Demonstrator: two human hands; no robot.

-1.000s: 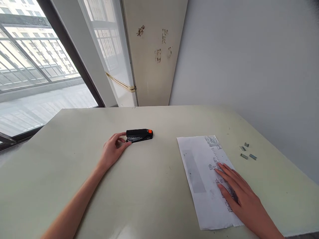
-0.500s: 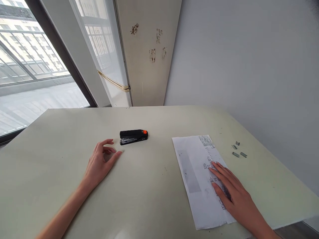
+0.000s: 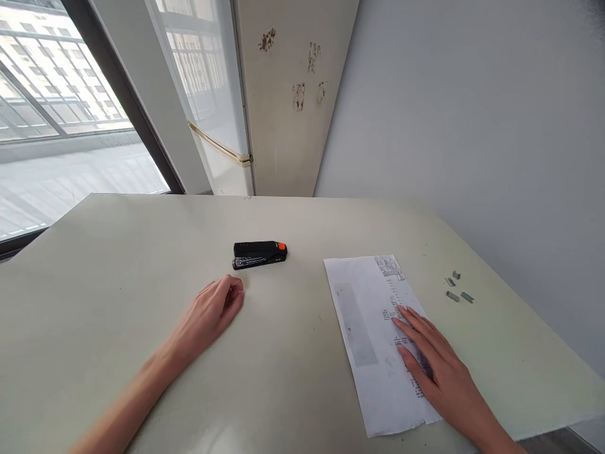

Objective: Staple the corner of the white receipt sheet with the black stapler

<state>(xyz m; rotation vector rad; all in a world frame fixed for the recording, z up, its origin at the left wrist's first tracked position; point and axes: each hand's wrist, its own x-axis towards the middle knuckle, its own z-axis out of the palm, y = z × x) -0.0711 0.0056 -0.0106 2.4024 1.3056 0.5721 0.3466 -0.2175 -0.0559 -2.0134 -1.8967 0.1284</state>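
Note:
A black stapler (image 3: pixel 259 254) with an orange patch at its right end lies on the table. Just below its left end is my left hand (image 3: pixel 213 309), fingers curled in towards the thumb and nothing visible in them; it is apart from the stapler. My right hand (image 3: pixel 437 362) rests with fingers stretched out on a printed white paper (image 3: pixel 350 328). The hand covers part of the paper's lower right side. Several small strips of staples (image 3: pixel 452 296) lie to the right of the paper.
The pale table (image 3: pixel 155 265) runs back to a white fridge (image 3: pixel 288 145) with brown marks on its side. A grey wall (image 3: pixel 463 113) borders the table on the right. A window (image 3: pixel 61 107) with a dark frame stands at the left.
My left hand has curled its fingers closed and shifted a little right, now lying below the stapler. My right hand stays on the paper. The view has tilted slightly.

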